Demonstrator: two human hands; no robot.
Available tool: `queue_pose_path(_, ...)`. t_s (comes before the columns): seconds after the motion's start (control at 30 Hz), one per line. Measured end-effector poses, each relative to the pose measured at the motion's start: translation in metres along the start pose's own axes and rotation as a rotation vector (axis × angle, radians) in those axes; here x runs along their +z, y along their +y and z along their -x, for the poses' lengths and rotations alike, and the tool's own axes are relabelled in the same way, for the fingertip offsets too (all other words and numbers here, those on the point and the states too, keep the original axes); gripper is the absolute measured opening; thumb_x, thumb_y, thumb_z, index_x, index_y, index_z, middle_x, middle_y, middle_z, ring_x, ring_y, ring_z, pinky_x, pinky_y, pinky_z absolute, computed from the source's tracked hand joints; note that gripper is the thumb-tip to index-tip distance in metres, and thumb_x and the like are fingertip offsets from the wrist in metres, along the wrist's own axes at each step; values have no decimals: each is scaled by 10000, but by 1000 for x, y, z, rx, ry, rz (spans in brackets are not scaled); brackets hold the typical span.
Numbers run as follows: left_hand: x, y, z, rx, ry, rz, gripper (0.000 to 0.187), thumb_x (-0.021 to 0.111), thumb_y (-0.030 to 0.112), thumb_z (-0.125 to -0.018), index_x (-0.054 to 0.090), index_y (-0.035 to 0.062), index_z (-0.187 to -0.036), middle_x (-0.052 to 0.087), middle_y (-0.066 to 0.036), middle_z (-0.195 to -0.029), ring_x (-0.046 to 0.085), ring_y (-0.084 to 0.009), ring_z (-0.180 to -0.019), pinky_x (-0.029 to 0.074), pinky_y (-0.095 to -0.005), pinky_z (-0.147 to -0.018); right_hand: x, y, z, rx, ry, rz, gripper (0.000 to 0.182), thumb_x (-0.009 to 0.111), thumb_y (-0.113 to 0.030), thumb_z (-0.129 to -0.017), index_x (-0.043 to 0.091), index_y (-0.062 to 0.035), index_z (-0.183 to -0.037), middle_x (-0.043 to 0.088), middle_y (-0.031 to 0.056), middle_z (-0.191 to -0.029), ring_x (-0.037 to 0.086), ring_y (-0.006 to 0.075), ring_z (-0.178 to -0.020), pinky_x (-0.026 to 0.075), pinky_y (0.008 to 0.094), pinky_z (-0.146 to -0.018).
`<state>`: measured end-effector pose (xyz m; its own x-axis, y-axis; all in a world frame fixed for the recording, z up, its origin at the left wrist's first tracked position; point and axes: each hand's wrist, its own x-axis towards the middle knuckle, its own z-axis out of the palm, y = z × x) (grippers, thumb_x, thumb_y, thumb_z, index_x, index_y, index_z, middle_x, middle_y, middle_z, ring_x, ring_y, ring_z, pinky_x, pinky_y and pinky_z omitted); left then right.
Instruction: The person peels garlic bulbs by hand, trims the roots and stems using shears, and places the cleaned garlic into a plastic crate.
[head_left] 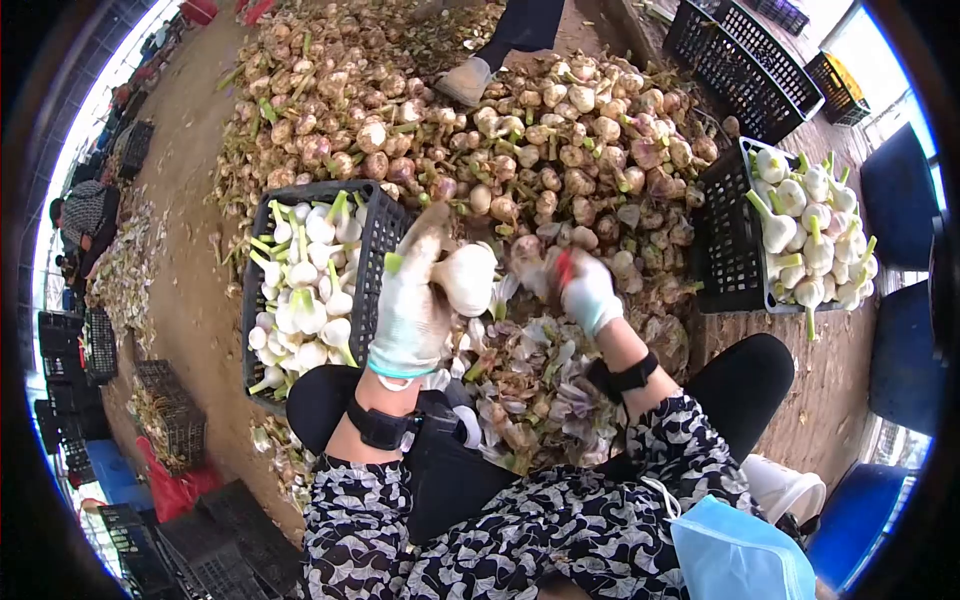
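My left hand (412, 300), in a soiled white glove with a teal cuff, is closed on a whitish garlic bulb (467, 279); a short green stem end (393, 262) sticks out on its left side. To the right, my right hand (588, 292), gloved too, is smeared by motion. Its fingers look curled, with a small red thing (565, 268) at them that I cannot make out. Under both hands lie dry garlic skins (545, 385). Beyond them spreads a big heap of unpeeled garlic bulbs (560, 130).
A black crate (376, 250) with clean white garlic stands at left, another crate (728, 235) of it at right. A person's shoe (465, 80) rests on the heap. Black crates (740, 60) stand back right, blue barrels (898, 350) at far right. A blue mask (742, 550) hangs low right.
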<state>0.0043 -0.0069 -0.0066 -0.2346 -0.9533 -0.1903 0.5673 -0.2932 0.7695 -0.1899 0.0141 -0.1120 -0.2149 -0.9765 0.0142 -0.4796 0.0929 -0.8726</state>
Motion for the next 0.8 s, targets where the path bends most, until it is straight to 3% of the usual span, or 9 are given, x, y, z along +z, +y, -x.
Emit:
queue_pose_path(0.07,-2,7,-5,-61,6,117,455,486,170,-918,401,58,-1351,619,-109,-1076,626,-234,-970,535,-381,-819,-18,8,13,67,-834,519,313,537,-75,-802,553,-51,-1113,630,222,-911,611,368,-745,506,378,-674)
queue_pose_path(0.13,-5,14,-1,-130,-44,244,435,532,83,-820,511,40,-1252,648,-86,-980,639,-205,-891,535,-381,-815,-26,-15,13,86,-560,330,424,615,-212,-779,546,-69,-1173,625,231,-912,625,332,-859,496,363,-767)
queue_pose_path(0.17,-11,11,-3,-147,-90,326,449,506,66,-806,514,44,-1254,642,-101,-1002,638,-214,-902,538,-387,-809,-33,-30,6,143,-488,-30,537,671,-259,-771,510,-58,-1242,650,182,-918,633,285,-917,487,369,-809)
queue_pose_path(0.2,-15,8,-5,-164,-137,404,466,480,49,-791,516,48,-1256,636,-116,-1023,637,-223,-914,541,-393,-803,-16,-25,6,-77,-376,-863,528,680,-251,-805,492,-20,-1241,640,99,-965,611,231,-921,482,357,-819)
queue_pose_path(0.23,-14,7,-4,-167,-137,403,466,480,49,-791,516,48,-1256,636,-116,-1023,637,-223,-914,541,-393,-803,-34,-76,12,72,-417,-1001,494,665,-212,-833,475,3,-1235,593,51,-1057,572,193,-942,472,327,-824)
queue_pose_path(0.33,-7,3,-5,-160,-142,235,574,398,22,-805,372,75,-1376,616,-127,-1059,651,-259,-877,559,-376,-768,-43,-119,16,174,-598,-898,461,685,-186,-815,506,2,-1196,567,76,-1089,540,160,-988,438,291,-873)
queue_pose_path(0.47,13,14,5,-167,-117,220,522,418,21,-789,433,38,-1310,614,-109,-1028,654,-221,-847,566,-400,-727,-20,-103,21,-117,-426,-809,381,712,-135,-779,567,9,-1101,587,75,-1006,557,153,-919,451,294,-817)
queue_pose_path(0.7,-14,-8,-18,-384,7,239,384,425,47,-831,482,4,-1208,607,-121,-930,620,-238,-806,538,-356,-753,-38,-111,26,-685,-111,-261,222,677,-18,-665,602,-70,-867,596,102,-833,593,299,-778,484,369,-688)
queue_pose_path(0.8,-18,-11,-23,-236,183,220,249,469,95,-818,624,20,-998,671,-107,-838,666,-233,-731,563,-365,-680,-20,-87,76,-673,-666,95,154,681,-192,-683,634,-98,-796,605,132,-765,615,318,-755,494,386,-639)
